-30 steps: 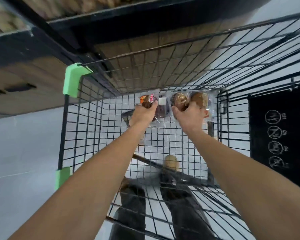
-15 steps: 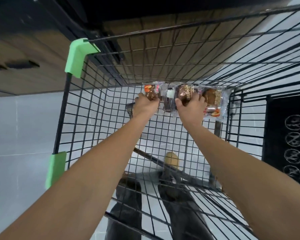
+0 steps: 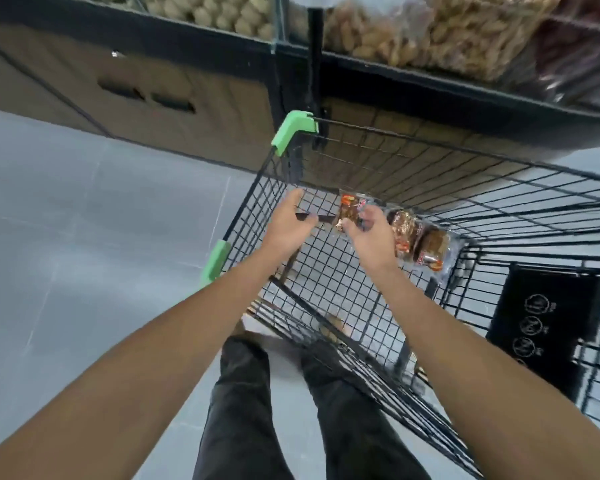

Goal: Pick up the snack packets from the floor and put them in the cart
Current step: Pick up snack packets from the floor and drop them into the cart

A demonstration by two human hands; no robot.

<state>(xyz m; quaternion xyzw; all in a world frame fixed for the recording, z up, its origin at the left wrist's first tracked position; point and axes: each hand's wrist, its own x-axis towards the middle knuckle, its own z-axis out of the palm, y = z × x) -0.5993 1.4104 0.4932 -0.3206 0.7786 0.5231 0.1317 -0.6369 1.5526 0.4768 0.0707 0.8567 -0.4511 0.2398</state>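
Observation:
A row of clear snack packets (image 3: 418, 239) with brown cakes lies on the wire floor at the far end of the black cart (image 3: 465, 157). The leftmost packet (image 3: 347, 206) shows orange print. My left hand (image 3: 286, 225) hovers inside the cart to the left of the packets, fingers spread and relaxed, holding nothing. My right hand (image 3: 373, 235) hangs over the middle of the row with loosely curled fingers at the leftmost packet's edge; I cannot tell whether they touch it.
Green corner guards (image 3: 293, 131) mark the cart's left side. A shelf unit (image 3: 413, 39) with bins of nuts stands beyond the cart, over cardboard boxes (image 3: 160, 95). A black sign panel (image 3: 537, 327) hangs on the cart's near right. Grey tiled floor (image 3: 84, 244) lies left; my legs are below.
Both hands gripped the packets over the cart floor earlier. Now the packets lie in the cart, my left hand has let go and opened, and the view has pulled back and to the left.

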